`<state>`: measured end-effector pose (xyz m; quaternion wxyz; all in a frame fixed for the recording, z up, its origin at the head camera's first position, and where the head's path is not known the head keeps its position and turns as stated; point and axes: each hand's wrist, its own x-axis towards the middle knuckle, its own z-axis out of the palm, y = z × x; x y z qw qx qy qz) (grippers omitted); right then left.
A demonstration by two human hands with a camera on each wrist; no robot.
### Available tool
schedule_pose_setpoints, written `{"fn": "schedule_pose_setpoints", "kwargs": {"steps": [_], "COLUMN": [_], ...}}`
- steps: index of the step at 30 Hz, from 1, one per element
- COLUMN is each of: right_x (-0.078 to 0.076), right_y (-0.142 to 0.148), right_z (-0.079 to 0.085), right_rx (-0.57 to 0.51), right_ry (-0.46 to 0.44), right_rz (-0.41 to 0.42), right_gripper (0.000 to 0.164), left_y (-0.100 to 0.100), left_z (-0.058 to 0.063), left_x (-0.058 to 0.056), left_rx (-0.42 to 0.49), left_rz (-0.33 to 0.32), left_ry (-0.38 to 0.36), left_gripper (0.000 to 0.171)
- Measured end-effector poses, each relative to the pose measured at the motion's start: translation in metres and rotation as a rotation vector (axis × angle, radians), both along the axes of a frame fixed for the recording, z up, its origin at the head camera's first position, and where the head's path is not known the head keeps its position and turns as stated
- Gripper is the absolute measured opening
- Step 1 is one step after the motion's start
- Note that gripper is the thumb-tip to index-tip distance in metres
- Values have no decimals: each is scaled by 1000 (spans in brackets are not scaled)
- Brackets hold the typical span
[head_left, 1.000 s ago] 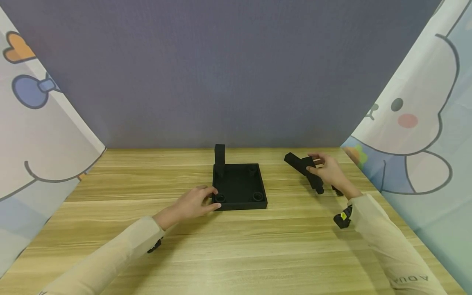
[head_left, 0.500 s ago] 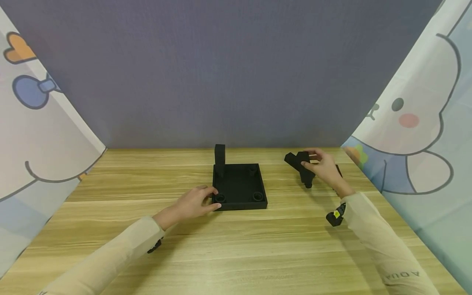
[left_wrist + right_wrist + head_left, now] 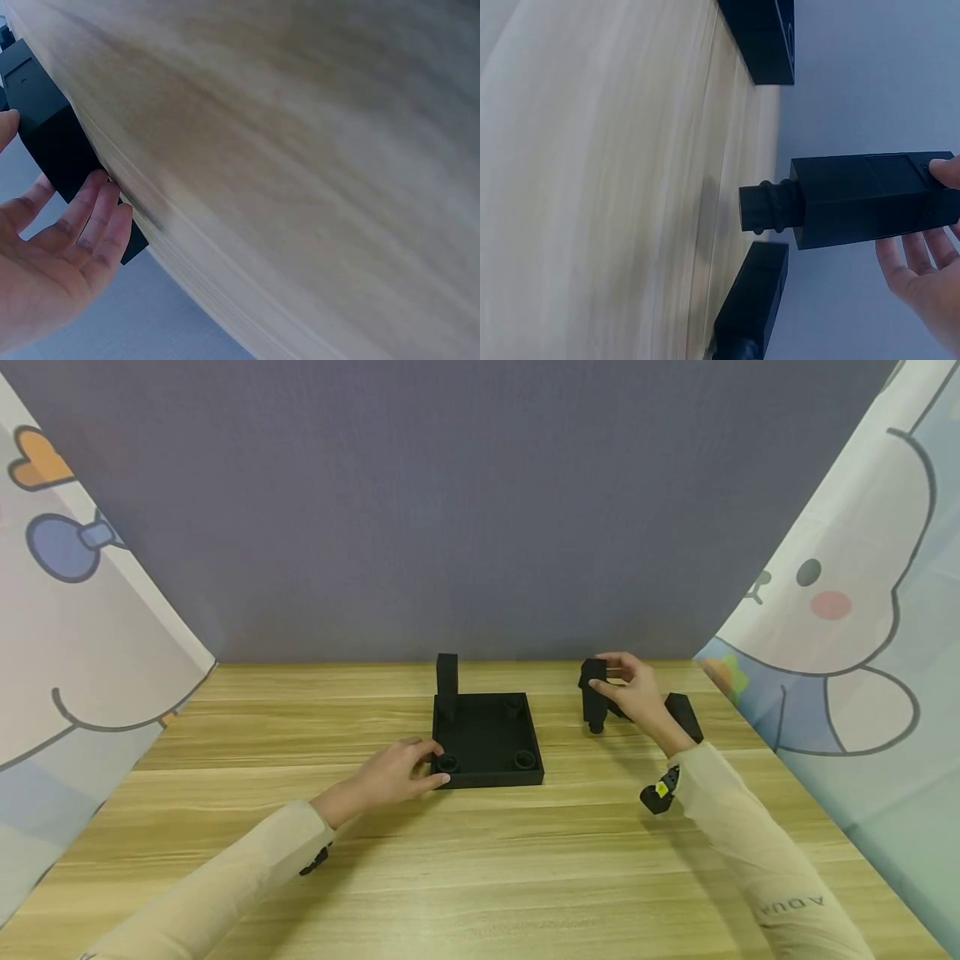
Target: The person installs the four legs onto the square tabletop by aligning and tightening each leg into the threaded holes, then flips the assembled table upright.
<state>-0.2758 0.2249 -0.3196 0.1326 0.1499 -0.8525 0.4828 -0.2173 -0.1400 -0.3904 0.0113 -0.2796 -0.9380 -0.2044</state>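
Note:
My left hand [image 3: 395, 770] grips the near left corner of a black square tray [image 3: 487, 779], thumb at the front wall and fingers along the left side. One black square post [image 3: 447, 683] stands upright in the tray's far left corner. Round sockets show in the other corners, including the near right socket [image 3: 524, 760]. To the right, my right hand [image 3: 633, 693] pinches a black leg [image 3: 594, 692] by its upper end and holds it upright above the table. Its threaded end [image 3: 772, 206] shows in the right wrist view, pointing at the wooden surface.
Another black leg [image 3: 617, 708] lies on the table behind the held one, partly hidden. A further black leg [image 3: 682, 717] lies beside my right wrist. A grey panel [image 3: 480, 510] rises along the table's back edge, with printed cloth [image 3: 847, 635] at the sides.
My right hand has carried the leg leftward and turned it from slanted to upright, uncovering the leg beside my wrist. My left hand and the tray have stayed put.

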Motion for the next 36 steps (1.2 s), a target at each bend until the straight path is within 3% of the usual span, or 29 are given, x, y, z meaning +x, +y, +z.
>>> {"fn": "schedule_pose_setpoints", "kwargs": {"steps": [10,29,36], "right_x": [-25,-40,-30], "right_y": [-9,-44,-62], "right_z": [-16,-6,8], "right_rx": [-65,-197,-225], "right_ry": [-26,-7,14], "right_rz": [-2,91,117], "right_gripper": [46,42,41], "left_y": [0,0,-1], "left_z": [1,3,2], "left_x": [1,3,2], "left_rx": [6,2,4], "left_rz": [-5,-16,-18], "left_ry": [6,24,32], "left_gripper": [40,40,40]}}
